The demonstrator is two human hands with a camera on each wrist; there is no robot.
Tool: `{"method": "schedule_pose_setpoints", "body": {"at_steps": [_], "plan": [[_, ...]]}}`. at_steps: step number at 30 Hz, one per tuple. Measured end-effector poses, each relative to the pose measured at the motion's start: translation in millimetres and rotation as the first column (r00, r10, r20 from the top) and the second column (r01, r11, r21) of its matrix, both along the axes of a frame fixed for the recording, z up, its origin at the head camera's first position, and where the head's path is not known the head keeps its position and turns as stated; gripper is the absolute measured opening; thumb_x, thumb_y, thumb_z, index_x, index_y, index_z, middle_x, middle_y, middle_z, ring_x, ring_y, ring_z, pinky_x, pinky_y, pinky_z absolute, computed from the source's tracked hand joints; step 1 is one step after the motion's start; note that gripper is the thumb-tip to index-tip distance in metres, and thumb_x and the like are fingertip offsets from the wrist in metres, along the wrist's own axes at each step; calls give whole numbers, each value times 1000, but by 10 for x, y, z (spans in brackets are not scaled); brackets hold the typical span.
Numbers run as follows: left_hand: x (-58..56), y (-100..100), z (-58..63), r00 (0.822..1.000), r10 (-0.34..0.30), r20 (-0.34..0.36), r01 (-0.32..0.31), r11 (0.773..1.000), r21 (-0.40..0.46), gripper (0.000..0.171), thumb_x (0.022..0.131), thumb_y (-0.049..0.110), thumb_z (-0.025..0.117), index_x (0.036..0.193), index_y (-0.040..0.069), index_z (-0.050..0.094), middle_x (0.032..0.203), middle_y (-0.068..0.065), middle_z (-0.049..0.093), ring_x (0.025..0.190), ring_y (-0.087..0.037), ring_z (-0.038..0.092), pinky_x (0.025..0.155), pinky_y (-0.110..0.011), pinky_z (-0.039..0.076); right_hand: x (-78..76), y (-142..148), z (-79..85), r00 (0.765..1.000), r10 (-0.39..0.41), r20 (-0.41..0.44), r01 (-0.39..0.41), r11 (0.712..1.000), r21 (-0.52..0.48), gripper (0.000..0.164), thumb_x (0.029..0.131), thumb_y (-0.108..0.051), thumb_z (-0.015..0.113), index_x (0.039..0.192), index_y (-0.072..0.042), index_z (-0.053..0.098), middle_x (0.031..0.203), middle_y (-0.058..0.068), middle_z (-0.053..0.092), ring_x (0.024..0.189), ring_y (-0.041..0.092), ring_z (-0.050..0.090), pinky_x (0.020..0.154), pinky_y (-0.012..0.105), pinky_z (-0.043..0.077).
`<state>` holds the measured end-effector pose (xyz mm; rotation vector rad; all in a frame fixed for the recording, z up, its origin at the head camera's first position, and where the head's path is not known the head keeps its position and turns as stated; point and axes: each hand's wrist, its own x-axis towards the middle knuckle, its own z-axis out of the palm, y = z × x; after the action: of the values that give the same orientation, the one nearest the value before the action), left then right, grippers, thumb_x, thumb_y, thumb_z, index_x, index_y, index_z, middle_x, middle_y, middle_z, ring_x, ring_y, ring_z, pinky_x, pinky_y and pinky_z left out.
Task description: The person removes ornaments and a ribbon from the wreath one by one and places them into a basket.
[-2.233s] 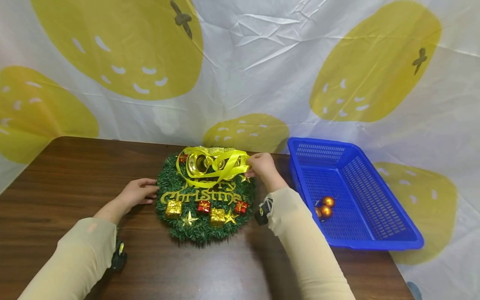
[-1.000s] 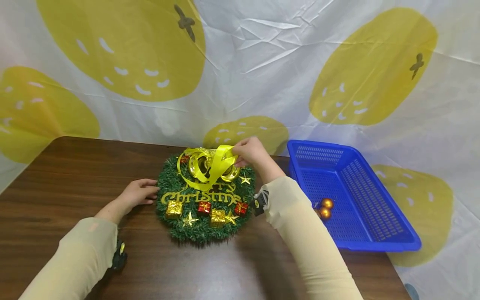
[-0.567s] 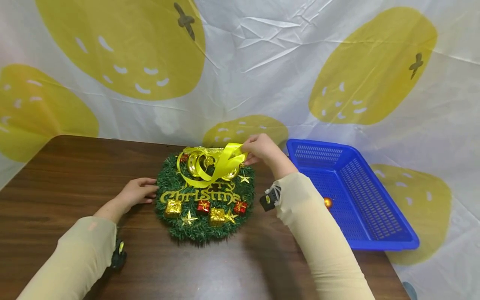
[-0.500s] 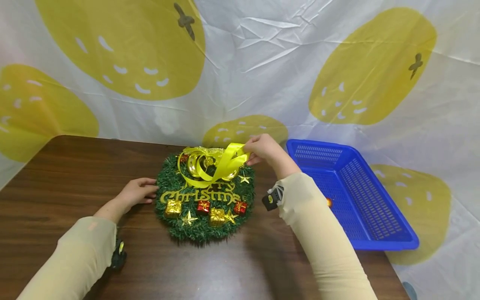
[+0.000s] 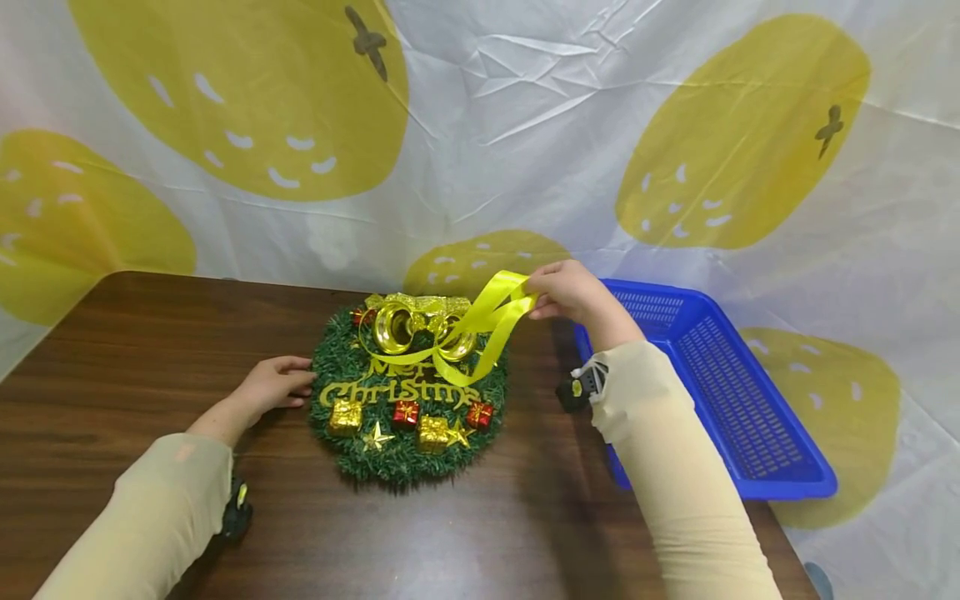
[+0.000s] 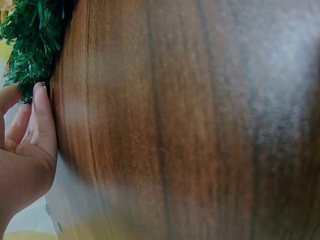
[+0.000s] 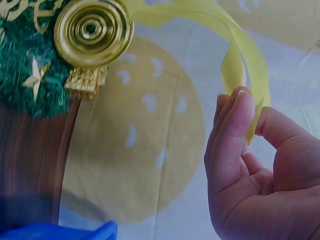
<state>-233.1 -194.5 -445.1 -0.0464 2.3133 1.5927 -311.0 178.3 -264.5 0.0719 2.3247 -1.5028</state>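
A green Christmas wreath (image 5: pixel 405 467) lies on the table, trimmed with gold lettering, small gift boxes, stars and two gold bells (image 5: pixel 395 327). My right hand (image 5: pixel 570 296) pinches a shiny yellow ribbon (image 5: pixel 491 312) between thumb and fingers, raised to the right of the wreath. The ribbon runs in loops from the bells up to those fingers; the right wrist view shows it bent over beside a bell (image 7: pixel 92 32). At the wreath's left edge rests my left hand (image 5: pixel 277 387), its fingers fairly straight, with fingertips (image 6: pixel 41 92) right at the green tinsel.
A blue plastic basket (image 5: pixel 750 367) stands at the right end of the brown wooden table (image 5: pixel 420 550), partly covered by my right forearm. Behind the table hangs a white cloth (image 5: pixel 495 150) with yellow fruit prints.
My right hand has shifted left, then back right and up, drawing the ribbon out past the wreath's right side. My left hand and the wreath have stayed put. My forearm now hides the orange balls.
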Motion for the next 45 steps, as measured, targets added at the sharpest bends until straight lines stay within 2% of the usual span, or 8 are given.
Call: {"method": "schedule_pose_setpoints", "body": {"at_steps": [8,17,23,28,34,40,45], "plan": [[-18,-19,-19,1000,1,3,-1,1000,-8,56,100,20,44,141,-13,26,136,-35,39,92,-8,60,76,-24,57,-6,213,67,1000,-16,-5,16,1000,2,22,89,-1,50,108,9,51,65,-1,54,50,8,54,54,18,55],[-31,-23,-19,1000,3,7,-3,1000,-6,56,99,19,44,141,-13,26,135,-35,40,88,-4,58,74,-23,57,9,451,246,998,-51,-29,50,998,-35,12,88,0,48,100,4,51,63,-2,55,52,7,56,55,16,55],[-40,-30,-24,1000,3,1,-3,1000,-5,56,100,19,44,141,-14,26,135,-35,40,86,-2,58,74,-23,56,-2,606,330,994,-110,-18,107,986,-125,5,89,0,50,92,-1,53,63,0,59,54,9,59,56,18,56],[-34,-29,-22,1000,7,0,-7,1000,-8,55,100,19,44,141,-14,26,135,-35,40,87,-3,58,74,-23,56,-18,721,347,992,-126,-8,123,976,-182,10,90,1,48,84,-5,54,62,0,61,55,9,61,56,19,56],[-16,-25,-30,1000,10,0,-10,1000,-7,55,99,19,44,141,-13,27,135,-35,40,89,-6,59,75,-23,57,-7,896,380,985,-170,1,164,951,-260,25,90,2,47,70,-10,58,63,-1,60,54,8,59,56,18,56],[-19,-31,-35,1000,8,1,-8,1000,-10,55,99,19,44,141,-13,27,136,-35,40,89,-4,58,75,-22,56,9,1116,425,973,-231,22,225,911,-347,12,90,0,48,82,-7,55,67,-1,61,61,9,62,59,17,56],[-15,-33,-24,1000,7,5,-7,1000,-7,55,99,19,44,141,-13,27,135,-35,40,88,-5,59,75,-23,57,27,1307,455,959,-279,57,277,868,-411,16,89,1,52,78,-8,59,71,1,61,66,11,62,61,19,56]]}}
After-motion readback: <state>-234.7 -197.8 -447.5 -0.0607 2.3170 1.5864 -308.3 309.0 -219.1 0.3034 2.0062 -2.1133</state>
